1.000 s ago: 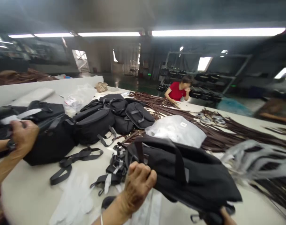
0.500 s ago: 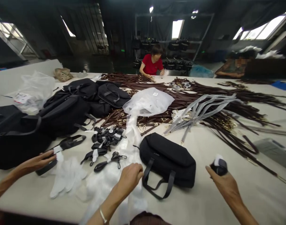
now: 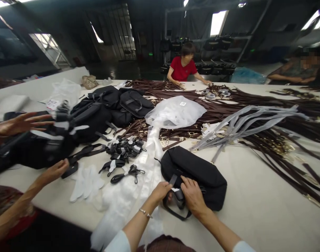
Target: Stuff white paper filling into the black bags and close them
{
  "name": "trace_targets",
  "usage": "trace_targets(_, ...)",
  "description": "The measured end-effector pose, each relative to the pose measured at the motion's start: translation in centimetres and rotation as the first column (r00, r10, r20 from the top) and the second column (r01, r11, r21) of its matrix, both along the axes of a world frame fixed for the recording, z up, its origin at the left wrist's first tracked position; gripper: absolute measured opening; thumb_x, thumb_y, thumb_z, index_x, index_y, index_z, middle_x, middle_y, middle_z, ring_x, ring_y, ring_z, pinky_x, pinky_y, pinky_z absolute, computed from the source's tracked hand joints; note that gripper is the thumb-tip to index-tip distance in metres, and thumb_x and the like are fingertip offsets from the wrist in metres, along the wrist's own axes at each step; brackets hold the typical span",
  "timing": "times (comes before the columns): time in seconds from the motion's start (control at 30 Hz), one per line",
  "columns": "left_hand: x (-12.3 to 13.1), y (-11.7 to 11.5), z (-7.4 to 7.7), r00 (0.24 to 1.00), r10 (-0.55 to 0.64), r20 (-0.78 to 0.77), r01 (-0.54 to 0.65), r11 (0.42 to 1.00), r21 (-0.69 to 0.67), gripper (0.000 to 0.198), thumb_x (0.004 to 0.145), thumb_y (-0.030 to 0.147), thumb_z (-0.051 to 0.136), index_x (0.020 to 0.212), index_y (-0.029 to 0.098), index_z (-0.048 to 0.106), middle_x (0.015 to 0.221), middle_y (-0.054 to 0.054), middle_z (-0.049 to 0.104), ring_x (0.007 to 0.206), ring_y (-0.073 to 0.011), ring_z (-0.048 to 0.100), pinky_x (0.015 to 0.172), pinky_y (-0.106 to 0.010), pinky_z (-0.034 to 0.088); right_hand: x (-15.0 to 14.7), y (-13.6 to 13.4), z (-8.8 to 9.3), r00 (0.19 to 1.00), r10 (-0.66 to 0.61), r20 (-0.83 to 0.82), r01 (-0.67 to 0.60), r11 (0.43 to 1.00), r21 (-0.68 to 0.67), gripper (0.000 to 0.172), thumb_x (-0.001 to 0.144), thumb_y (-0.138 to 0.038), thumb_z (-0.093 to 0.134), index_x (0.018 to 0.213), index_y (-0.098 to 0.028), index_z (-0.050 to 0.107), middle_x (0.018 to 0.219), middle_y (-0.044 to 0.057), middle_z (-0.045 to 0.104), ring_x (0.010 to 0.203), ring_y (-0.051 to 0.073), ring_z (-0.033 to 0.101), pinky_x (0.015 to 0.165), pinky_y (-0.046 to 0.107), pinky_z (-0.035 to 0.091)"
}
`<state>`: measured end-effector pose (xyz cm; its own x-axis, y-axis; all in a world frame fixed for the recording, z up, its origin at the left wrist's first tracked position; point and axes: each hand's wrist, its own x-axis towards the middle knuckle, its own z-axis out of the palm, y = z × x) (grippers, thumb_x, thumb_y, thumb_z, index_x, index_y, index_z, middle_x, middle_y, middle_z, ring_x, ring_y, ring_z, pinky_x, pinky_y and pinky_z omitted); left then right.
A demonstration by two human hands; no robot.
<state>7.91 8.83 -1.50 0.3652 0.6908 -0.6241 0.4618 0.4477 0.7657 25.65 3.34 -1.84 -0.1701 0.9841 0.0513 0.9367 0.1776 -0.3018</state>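
Note:
A black bag (image 3: 196,164) lies on the table in front of me, tilted, with its handle (image 3: 178,214) toward me. At its near left side my left hand (image 3: 161,192) pinches that handle. My right hand (image 3: 193,196) rests against the bag's near face, fingers curled around a rolled black strap (image 3: 179,198) with a white wrap. The roll sits between my two hands, against the bag. What my right fingertips touch is partly hidden.
Left lie black straps (image 3: 124,147), white gloves (image 3: 86,182) and a heap of black bags (image 3: 94,115). A co-worker's hands (image 3: 53,171) reach in there. Behind are a plastic bag (image 3: 175,112), brown straps (image 3: 254,101) and grey-wrapped straps (image 3: 236,122). Another person in red (image 3: 183,68) sits across.
My right hand has brought the rolled strap from the right over to the bag. My left hand has moved onto the handle. At left, a co-worker has moved a black bag with straps.

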Motion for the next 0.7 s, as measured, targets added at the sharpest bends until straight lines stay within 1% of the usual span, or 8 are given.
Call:
trace_targets(0.17,-0.1,0.9,4.1,0.952,-0.069,0.298,0.055,0.997,0.057,0.036,0.081,0.052,0.061,0.074,0.017,0.057,0.049,0.006,0.051,0.043,-0.0086,0.043,0.047,-0.021,0.034,2.5,1.9,0.9,0.992,0.012,-0.130,-0.018,0.999,-0.047,0.029,0.080,-0.005,0.050,0.103,-0.017,0.063,0.110,0.011,0.069,0.099,0.025,0.059,0.084,0.034,0.041)
trace_targets(0.27,0.6,2.0,8.1,0.887,-0.126,0.444,0.099,0.992,0.084,0.037,0.081,0.052,0.063,0.078,0.015,0.061,0.051,0.003,0.056,0.045,-0.0092,0.046,0.049,-0.021,0.036,3.2,2.8,3.5,0.969,-0.015,-0.247,-0.005,0.997,-0.079,0.013,0.086,-0.021,0.051,0.092,-0.017,0.062,0.088,0.008,0.068,0.084,0.022,0.060,0.076,0.032,0.042)
trace_targets(0.37,1.3,2.8,12.9,0.813,-0.131,0.568,0.079,0.990,0.117,0.043,0.083,0.056,0.063,0.086,0.013,0.063,0.059,0.000,0.060,0.052,-0.0101,0.052,0.060,-0.023,0.044,4.1,3.6,7.5,0.904,-0.015,-0.426,-0.046,0.990,-0.133,0.018,0.086,-0.025,0.050,0.100,-0.019,0.061,0.089,0.004,0.068,0.078,0.019,0.061,0.071,0.028,0.044)
trace_targets(0.43,1.4,3.2,16.2,0.743,-0.124,0.658,0.030,0.988,0.152,0.048,0.087,0.059,0.059,0.099,0.013,0.065,0.076,-0.005,0.067,0.067,-0.0144,0.061,0.070,-0.027,0.050,4.9,4.1,10.4,0.771,-0.027,-0.636,-0.136,0.969,-0.205,0.026,0.081,-0.026,0.059,0.107,-0.020,0.059,0.096,0.002,0.068,0.082,0.018,0.060,0.070,0.027,0.045)
trace_targets(0.5,1.0,3.5,18.8,0.701,-0.142,0.699,-0.076,0.959,0.272,0.049,0.093,0.058,0.052,0.115,0.015,0.064,0.101,-0.010,0.069,0.090,-0.0209,0.066,0.081,-0.032,0.052,5.7,4.3,12.9,0.574,-0.123,-0.810,-0.208,0.935,-0.289,0.025,0.074,-0.030,0.070,0.093,-0.019,0.058,0.085,0.000,0.063,0.074,0.016,0.055,0.064,0.026,0.042)
trace_targets(0.53,0.6,3.6,19.7,0.723,-0.168,0.670,-0.133,0.918,0.374,0.047,0.095,0.055,0.050,0.120,0.017,0.063,0.111,-0.011,0.068,0.101,-0.0233,0.065,0.087,-0.034,0.052,6.0,4.3,13.8,0.487,-0.184,-0.854,-0.222,0.919,-0.324,0.026,0.070,-0.032,0.074,0.083,-0.018,0.056,0.077,-0.002,0.058,0.069,0.014,0.050,0.061,0.025,0.039)
trace_targets(0.63,-0.4,3.8,20.0,0.904,-0.170,0.392,-0.168,0.703,0.691,0.039,0.093,0.043,0.058,0.124,0.020,0.062,0.128,-0.010,0.061,0.123,-0.0259,0.054,0.108,-0.040,0.041,6.0,3.8,14.5,0.359,-0.265,-0.895,-0.229,0.905,-0.359,0.038,0.066,-0.040,0.078,0.066,-0.019,0.046,0.063,-0.006,0.043,0.061,0.011,0.037,0.057,0.025,0.032)
trace_targets(0.7,-0.9,3.9,18.2,0.970,-0.086,0.228,-0.118,0.653,0.748,0.050,0.086,0.039,0.067,0.131,0.020,0.057,0.139,-0.011,0.055,0.133,-0.0279,0.045,0.116,-0.044,0.031,5.5,3.1,13.5,0.274,-0.307,-0.911,-0.270,0.885,-0.379,0.041,0.065,-0.042,0.078,0.066,-0.020,0.044,0.064,-0.005,0.042,0.061,0.011,0.038,0.059,0.025,0.033)
